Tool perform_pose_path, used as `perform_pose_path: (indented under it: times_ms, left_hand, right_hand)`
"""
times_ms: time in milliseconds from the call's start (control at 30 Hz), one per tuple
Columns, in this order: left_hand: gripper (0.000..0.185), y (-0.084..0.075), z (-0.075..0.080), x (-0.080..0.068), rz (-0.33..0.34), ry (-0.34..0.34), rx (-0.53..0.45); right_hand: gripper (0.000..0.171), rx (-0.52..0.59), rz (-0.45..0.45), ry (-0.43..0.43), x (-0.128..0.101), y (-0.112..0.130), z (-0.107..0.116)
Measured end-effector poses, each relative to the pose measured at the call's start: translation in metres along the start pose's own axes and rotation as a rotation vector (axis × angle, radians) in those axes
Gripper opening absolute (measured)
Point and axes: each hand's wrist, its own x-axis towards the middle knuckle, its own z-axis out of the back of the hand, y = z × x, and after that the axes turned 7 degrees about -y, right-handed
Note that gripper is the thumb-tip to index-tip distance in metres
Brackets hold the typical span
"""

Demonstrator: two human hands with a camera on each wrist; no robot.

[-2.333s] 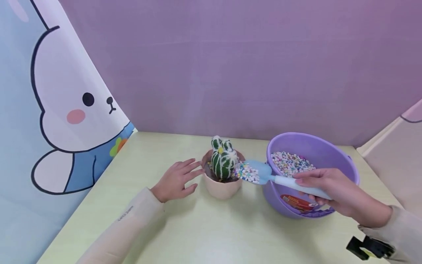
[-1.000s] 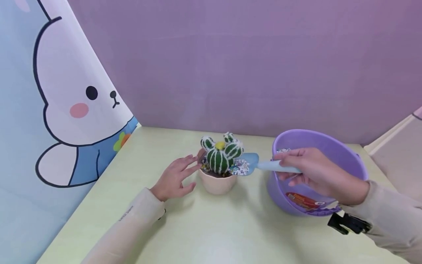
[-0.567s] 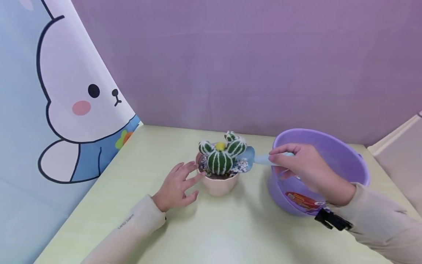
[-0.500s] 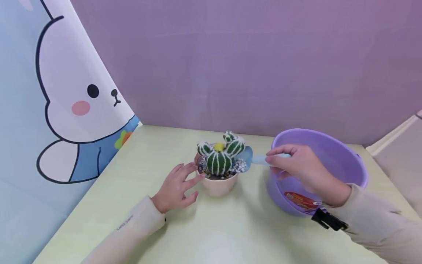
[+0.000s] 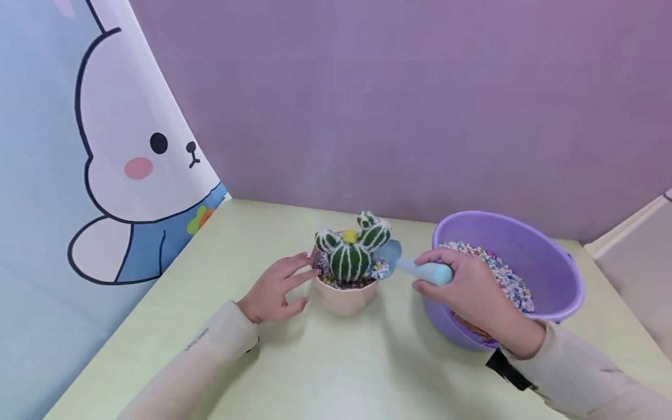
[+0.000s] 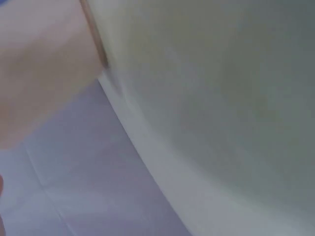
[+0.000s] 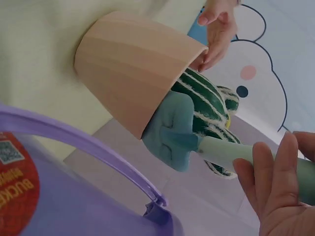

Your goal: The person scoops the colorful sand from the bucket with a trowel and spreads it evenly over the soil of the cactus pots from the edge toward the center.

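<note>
Gripping the handle of a pale blue hand trowel (image 5: pixel 389 256), my right hand (image 5: pixel 472 289) has its thumb on the near side and its fingers curled over the far side. The trowel's scoop is tilted at the right-hand rim of a peach flowerpot (image 5: pixel 346 303), close beside the round, white-striped cactus (image 5: pixel 350 261) that stands upright in it, small lobes branching from its top around a yellow tuft. Pale pebbles (image 5: pixel 379 269) lie between the scoop and the cactus, and more colored bits sit on the dark filling around its base. From my right wrist I see the back of the scoop overlapping the rim, but I cannot tell whether the two touch. My left hand (image 5: pixel 275 289) is spread, holding nothing, its fingertips at the pot's left rim; whether they press on it I cannot make out, and the left wrist view is too blurred to help. To the right of the pot, a purple bucket (image 5: pixel 546 277) with a red label (image 7: pixel 17 184) holds a bed of multicolored pebbles (image 5: pixel 511 286), partly hidden behind my right hand. Pot and bucket stand on a pale yellow-green tabletop (image 5: pixel 336 361), before a purple backdrop (image 5: pixel 409 105), with a bunny-printed cloth (image 5: pixel 115 116) on the left.
</note>
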Motion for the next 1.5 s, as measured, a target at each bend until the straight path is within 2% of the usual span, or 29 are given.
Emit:
perform_pose_path:
  times_ms: [133,300,400,500,600,800,900,1067,1200,1333,1400,1500]
  left_hand:
    - [0.052,0.004,-0.002,0.0,-0.087,-0.006,-0.013]
    - [0.048,-0.005,-0.008,0.011,-0.173,-0.012,0.025]
    - [0.043,-0.012,-0.012,0.017,-0.202,-0.023,0.07]
    - [0.037,-0.019,-0.016,0.021,-0.196,-0.049,0.132]
    - [0.035,-0.029,-0.021,0.023,-0.162,-0.069,0.199]
    - [0.036,-0.051,-0.033,0.032,-0.095,-0.065,0.319]
    - [0.036,-0.047,-0.031,0.034,-0.088,-0.06,0.251]
    - [0.043,-0.017,-0.017,0.023,-0.058,-0.032,0.03]
    - [0.051,-0.004,-0.012,0.016,-0.13,0.017,0.009]
    - [0.046,-0.012,-0.013,0.017,-0.196,-0.003,0.064]
    - [0.042,-0.023,-0.016,0.019,-0.196,-0.03,0.125]
    - [0.037,-0.04,-0.02,0.024,-0.162,-0.058,0.243]
  right_hand:
    - [0.023,-0.064,0.129,-0.095,-0.004,-0.001,-0.005]
    - [0.023,-0.08,0.262,-0.161,-0.004,-0.001,-0.004]
    - [0.025,-0.121,0.355,-0.195,-0.003,-0.002,-0.002]
    - [0.028,-0.161,0.436,-0.214,-0.003,-0.004,-0.001]
    - [0.03,-0.19,0.502,-0.229,-0.004,-0.005,0.0]
    - [0.033,-0.23,0.574,-0.255,-0.006,-0.004,0.0]
    - [0.035,-0.247,0.588,-0.262,-0.009,-0.004,0.001]
    - [0.037,-0.255,0.631,-0.284,-0.014,-0.008,0.001]
    - [0.033,-0.223,0.69,-0.304,-0.02,-0.014,-0.002]
    - [0.027,-0.202,0.74,-0.32,-0.024,-0.018,-0.003]
    - [0.026,-0.194,0.741,-0.32,-0.025,-0.019,-0.003]
    - [0.025,-0.177,0.732,-0.31,-0.026,-0.02,-0.001]
